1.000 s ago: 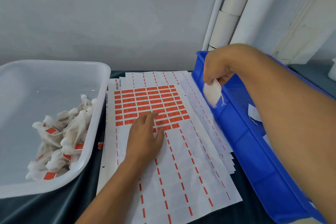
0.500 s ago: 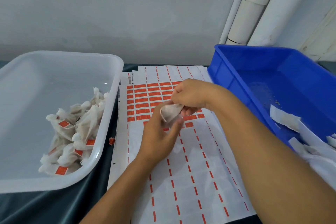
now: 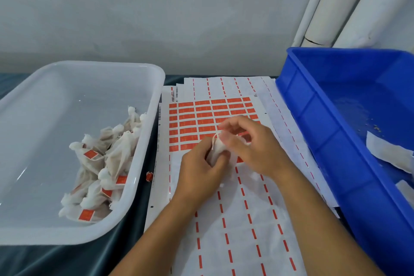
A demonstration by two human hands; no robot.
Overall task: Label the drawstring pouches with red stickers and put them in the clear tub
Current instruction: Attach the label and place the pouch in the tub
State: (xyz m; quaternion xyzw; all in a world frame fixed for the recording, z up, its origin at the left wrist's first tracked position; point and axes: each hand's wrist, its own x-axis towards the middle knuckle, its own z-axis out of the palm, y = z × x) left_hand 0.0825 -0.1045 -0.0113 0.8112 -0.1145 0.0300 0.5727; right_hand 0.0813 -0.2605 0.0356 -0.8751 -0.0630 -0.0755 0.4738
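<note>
A small white drawstring pouch [image 3: 216,149] is held between both hands over the sticker sheet [image 3: 242,219]. My left hand [image 3: 198,175] grips its lower body. My right hand [image 3: 253,148] pinches its top end, where the string shows. Rows of red stickers [image 3: 195,119] fill the far part of the sheet; the near part is peeled, with only red dashes left. The clear tub [image 3: 143,152] stands at the left and holds several labelled pouches [image 3: 105,163] piled against its right wall.
A blue crate [image 3: 318,123] stands at the right with a few unlabelled white pouches [image 3: 389,152] in its near end. A loose red sticker [image 3: 149,176] lies on the dark cloth between tub and sheet. White pipes run up the wall behind the crate.
My right hand carried a pouch from the blue crate over to the sheet. My left hand lifted off the sheet and took hold of the pouch, so both hands hold it now.
</note>
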